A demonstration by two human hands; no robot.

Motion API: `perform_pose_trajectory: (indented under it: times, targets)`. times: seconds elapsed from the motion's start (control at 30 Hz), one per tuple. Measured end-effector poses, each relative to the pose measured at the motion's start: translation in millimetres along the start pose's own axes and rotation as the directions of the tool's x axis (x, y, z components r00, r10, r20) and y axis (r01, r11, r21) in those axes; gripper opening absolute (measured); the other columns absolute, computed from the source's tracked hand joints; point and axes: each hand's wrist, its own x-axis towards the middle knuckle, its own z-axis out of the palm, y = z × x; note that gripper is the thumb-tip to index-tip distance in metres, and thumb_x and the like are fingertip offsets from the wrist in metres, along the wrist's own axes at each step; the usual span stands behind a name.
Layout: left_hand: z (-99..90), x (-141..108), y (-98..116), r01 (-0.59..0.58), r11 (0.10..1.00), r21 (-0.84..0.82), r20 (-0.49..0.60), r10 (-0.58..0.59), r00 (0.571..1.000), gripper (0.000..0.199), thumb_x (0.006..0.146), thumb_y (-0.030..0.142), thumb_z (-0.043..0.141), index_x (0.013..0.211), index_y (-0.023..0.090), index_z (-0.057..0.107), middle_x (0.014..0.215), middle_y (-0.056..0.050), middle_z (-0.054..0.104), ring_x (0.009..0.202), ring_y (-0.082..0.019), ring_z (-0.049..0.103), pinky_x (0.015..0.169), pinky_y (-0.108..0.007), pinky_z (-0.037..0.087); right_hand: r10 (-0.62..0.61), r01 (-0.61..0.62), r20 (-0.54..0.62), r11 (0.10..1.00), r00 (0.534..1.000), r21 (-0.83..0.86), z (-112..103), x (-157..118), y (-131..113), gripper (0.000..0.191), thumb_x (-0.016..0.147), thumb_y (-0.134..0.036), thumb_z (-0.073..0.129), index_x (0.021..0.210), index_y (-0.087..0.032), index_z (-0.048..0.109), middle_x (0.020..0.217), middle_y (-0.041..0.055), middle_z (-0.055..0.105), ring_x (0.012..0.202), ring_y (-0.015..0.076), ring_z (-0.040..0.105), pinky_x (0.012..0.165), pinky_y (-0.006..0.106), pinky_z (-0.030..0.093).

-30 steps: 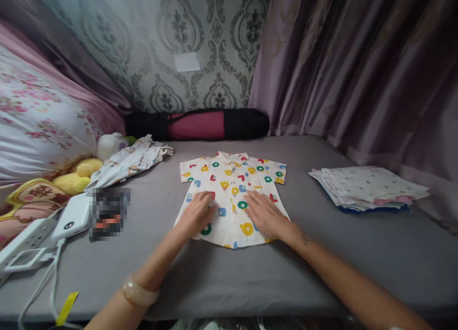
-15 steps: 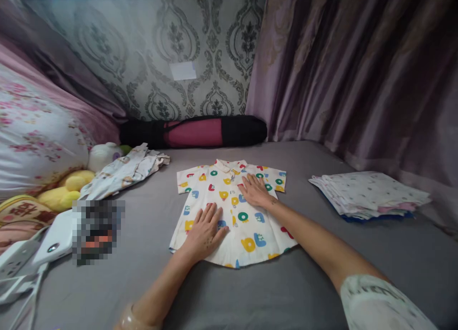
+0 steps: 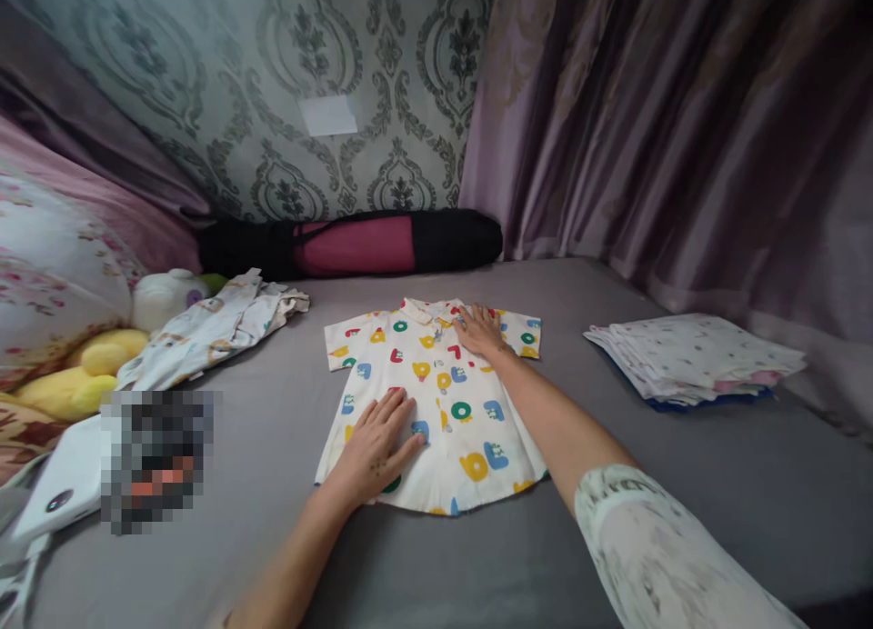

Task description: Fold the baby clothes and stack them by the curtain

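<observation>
Your shirt [image 3: 443, 470], white with colourful letter prints, lies spread face up in the middle of the bed [image 3: 559, 293], its collar toward the far edge. Your hands are apart, both open and palm down on the fabric, gripping nothing: your left hand [image 3: 378, 447] is on the lower left part, fingers spread, and your right hand [image 3: 481, 334] is up beside the collar, near the right shoulder. Toward the bed's right edge you have a folded stack of cloth [image 3: 702, 356]. Along the far edge lies a black and dark pink roll bag [image 3: 355, 247]. On your left are a crumpled printed garment [image 3: 211, 324], a yellow plush [image 3: 95, 370] and a white device [image 3: 68, 484] beside a pixelated item [image 3: 160, 461].
</observation>
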Motion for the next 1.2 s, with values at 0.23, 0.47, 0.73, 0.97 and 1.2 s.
perform_pose_trajectory:
  times: [0.23,0.47,0.73,0.97,1.2]
  targets:
    - [7.9,-3,-2,0.04,0.998,0.054,-0.045,-0.038,0.998,0.059,0.095,0.055,0.036,0.143,0.02,0.041,0.154,-0.015,0.032,0.144,-0.028,0.025,0.116,-0.05,0.024,-0.217,0.207,0.131,0.975,0.967,0.085,-16,-46,10,0.067,0.096,-0.055,0.019,0.152,-0.018,0.027,0.16,0.0119,0.014,0.147,0.0275,0.007,0.117,0.049,0.004]
    - [9.7,-6,-6,0.022,0.999,0.039,-0.056,-0.02,0.998,0.058,0.095,0.056,0.034,0.141,0.021,0.041,0.154,-0.014,0.032,0.144,-0.027,0.024,0.116,-0.05,0.023,-0.434,0.421,0.164,0.9,0.886,0.11,-24,-160,27,0.067,0.097,-0.059,0.02,0.153,-0.023,0.022,0.161,0.0081,0.007,0.148,0.0252,0.002,0.118,0.05,0.001]
    - [1.5,-10,-2,0.008,1.0,-0.004,-0.034,-0.009,0.999,0.052,0.096,0.051,0.036,0.138,0.021,0.043,0.152,-0.016,0.034,0.142,-0.029,0.028,0.115,-0.053,0.024,-0.517,0.456,0.268,0.851,0.813,0.26,-43,-206,35,0.063,0.097,-0.06,0.021,0.151,-0.028,0.03,0.161,0.0047,0.009,0.147,0.025,0.006,0.119,0.05,0.004]
    - [-7.0,-12,5,0.005,0.999,-0.049,0.016,-0.005,1.0,0.052,0.096,0.05,0.034,0.138,0.02,0.043,0.151,-0.017,0.035,0.143,-0.029,0.027,0.115,-0.054,0.022,-0.324,0.309,0.121,0.943,0.938,0.122,-29,-139,44,0.067,0.097,-0.055,0.013,0.152,-0.019,0.025,0.161,0.01,0.009,0.147,0.0246,0.003,0.119,0.051,0.004]
    - [-16.7,-18,13,-0.031,0.994,-0.104,0.073,0.039,0.997,0.079,0.082,0.071,0.048,0.142,0.02,0.04,0.153,-0.018,0.031,0.144,-0.034,0.022,0.116,-0.056,0.017,-0.327,0.317,0.205,0.945,0.922,0.083,-27,-192,49,0.065,0.097,-0.057,0.021,0.153,-0.024,0.022,0.161,0.0052,0.008,0.147,0.0238,0.003,0.119,0.05,0.005]
